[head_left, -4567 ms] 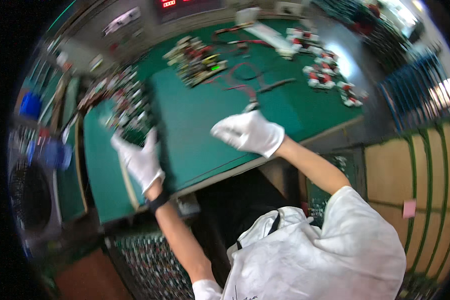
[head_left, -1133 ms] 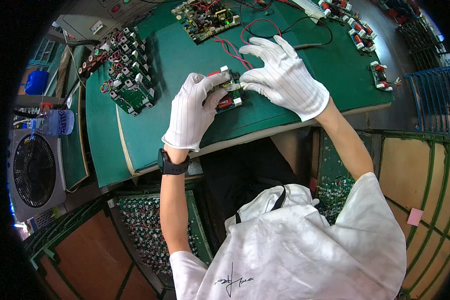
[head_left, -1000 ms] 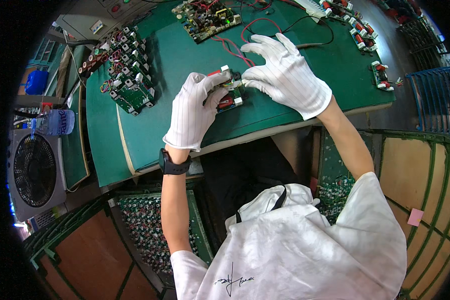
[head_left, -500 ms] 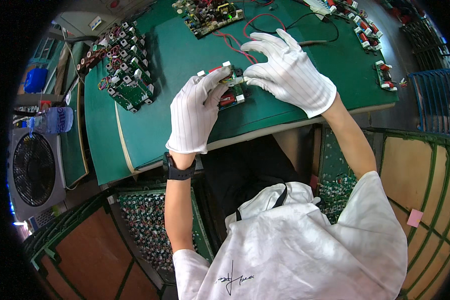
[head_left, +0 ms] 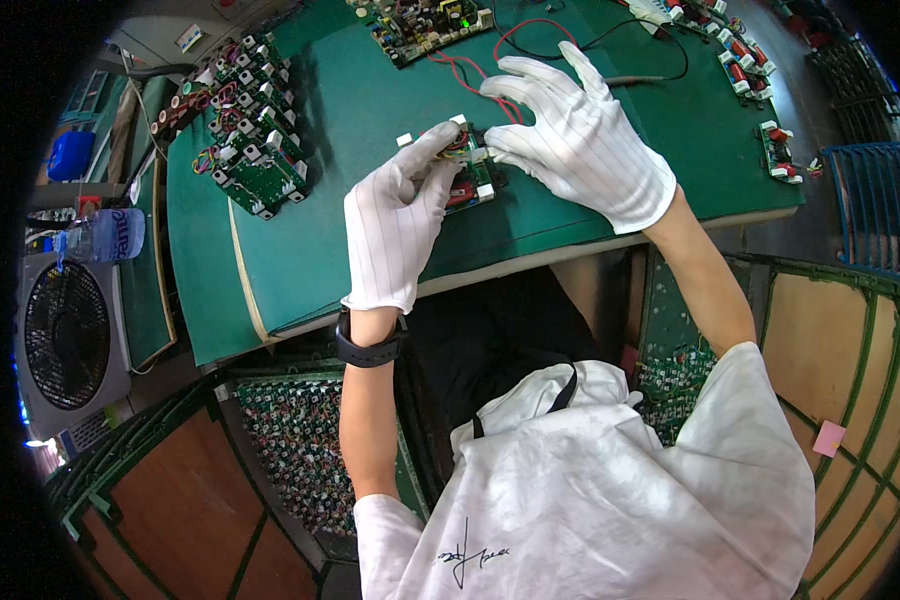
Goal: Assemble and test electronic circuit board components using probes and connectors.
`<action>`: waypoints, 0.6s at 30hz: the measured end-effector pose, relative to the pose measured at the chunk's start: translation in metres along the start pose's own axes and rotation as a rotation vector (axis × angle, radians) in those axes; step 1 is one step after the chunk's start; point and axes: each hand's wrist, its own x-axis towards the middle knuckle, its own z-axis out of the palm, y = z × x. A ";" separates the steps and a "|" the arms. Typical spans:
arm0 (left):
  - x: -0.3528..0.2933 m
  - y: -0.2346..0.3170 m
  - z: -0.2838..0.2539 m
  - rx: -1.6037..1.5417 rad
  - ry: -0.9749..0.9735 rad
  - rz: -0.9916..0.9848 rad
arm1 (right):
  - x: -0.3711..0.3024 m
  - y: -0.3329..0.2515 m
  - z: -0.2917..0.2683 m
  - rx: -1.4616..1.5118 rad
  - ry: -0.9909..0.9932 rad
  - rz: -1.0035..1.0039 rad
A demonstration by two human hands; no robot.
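A small green circuit board (head_left: pixel 476 174) with white corner blocks and red parts lies on the green-topped bench. My left hand (head_left: pixel 400 215), in a white striped glove, is closed over its left and middle part, thumb and fingers at a short bunch of coloured wires (head_left: pixel 458 147). Those fingers cover much of the board. My right hand (head_left: pixel 595 145), gloved alike, hovers at the board's right side with its fingers spread. Its thumb and lowest finger are close to the board's edge; whether they touch it I cannot tell.
A larger populated board (head_left: pixel 425 35) with a lit green spot stands at the back, red leads (head_left: pixel 467 68) trailing from it. Boards are piled (head_left: pixel 255 150) at the left; several others (head_left: pixel 745 65) line the right. A black-handled probe (head_left: pixel 635 79) lies behind my right hand.
My left hand and forearm have shifted slightly right. The right hand's upper finger has lifted and stretched farther out. The small board stays nearly in place.
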 end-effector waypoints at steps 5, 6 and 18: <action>0.001 -0.001 0.000 -0.286 -0.051 -0.161 | -0.002 0.002 0.006 0.016 0.032 0.005; -0.001 0.001 0.000 -0.321 -0.043 -0.174 | -0.001 0.002 0.007 0.020 0.039 0.003; 0.007 0.010 0.003 -0.070 -0.055 -0.179 | 0.003 -0.001 0.009 -0.062 0.055 -0.027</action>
